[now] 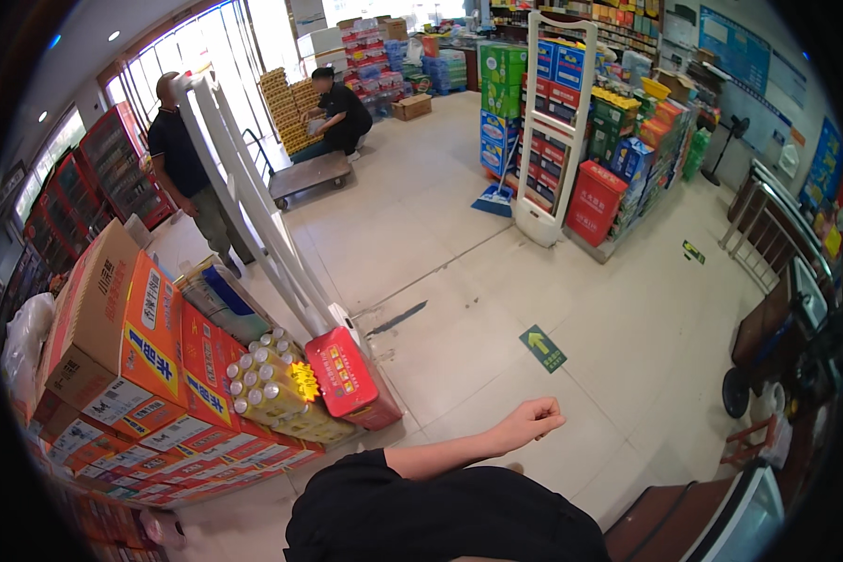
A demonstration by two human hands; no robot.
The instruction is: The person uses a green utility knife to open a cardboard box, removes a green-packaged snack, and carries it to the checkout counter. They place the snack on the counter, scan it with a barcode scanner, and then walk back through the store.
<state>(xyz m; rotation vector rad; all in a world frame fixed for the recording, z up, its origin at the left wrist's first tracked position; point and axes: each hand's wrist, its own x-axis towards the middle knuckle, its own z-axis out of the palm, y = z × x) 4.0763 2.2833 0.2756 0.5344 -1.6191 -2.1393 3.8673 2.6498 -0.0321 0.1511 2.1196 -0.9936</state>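
Note:
My left hand [536,426] reaches across in front of my chest over the tiled floor [464,351], its fingers curled in and nothing visible in them. Beneath and beyond it, a green floor sign with a yellow arrow [543,348] is stuck to the tiles. To the left of my forearm stands a red fire extinguisher box [344,372], beside shrink-wrapped packs of cans [270,383]. Stacked orange cartons [151,351] rise farther left. My right hand is out of view.
White security gates [562,133] [253,183] flank the passage. A person stands [179,151] behind the left one; another crouches [341,112] by a flatbed trolley [309,177] and stacked egg trays [281,105]. A broom [495,199] leans by cartons. Counters [695,520] line the right.

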